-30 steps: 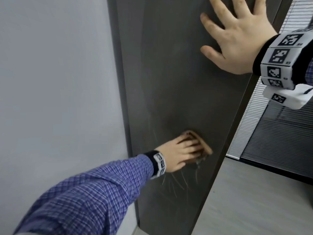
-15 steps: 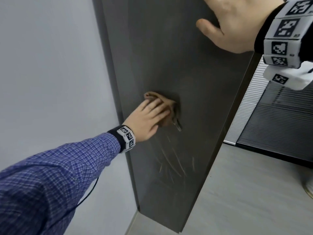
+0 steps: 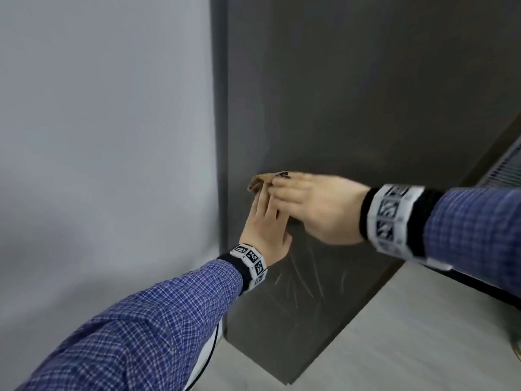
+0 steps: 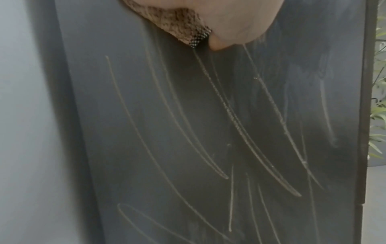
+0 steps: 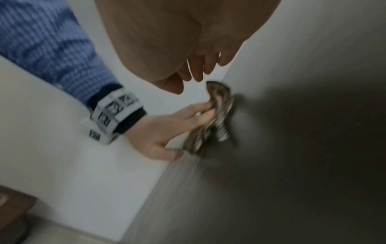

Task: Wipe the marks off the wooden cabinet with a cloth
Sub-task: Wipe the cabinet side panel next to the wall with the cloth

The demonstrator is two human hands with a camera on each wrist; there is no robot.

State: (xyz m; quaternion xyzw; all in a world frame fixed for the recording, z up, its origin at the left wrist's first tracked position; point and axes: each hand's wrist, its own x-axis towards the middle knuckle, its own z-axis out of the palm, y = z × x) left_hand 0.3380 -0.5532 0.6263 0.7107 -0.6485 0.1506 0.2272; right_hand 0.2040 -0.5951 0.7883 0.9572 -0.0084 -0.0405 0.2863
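Cloth [image 3: 260,182] at mid-frame, pinned to the cabinet [image 3: 352,108] by the flat left hand [image 3: 263,230], now meets the descended right hand [image 3: 315,207], fingers loosely curled—likely regripping; marks [image 4: 240,132] remain.

right hand [image 3: 315,206] dropped from flat on the upper cabinet [image 3: 366,94] to beside the left hand [image 3: 266,230], fingers reaching over the cloth [image 3: 260,182] (itself pushed higher up and leftward, clear of the marks [image 4: 229,123]).
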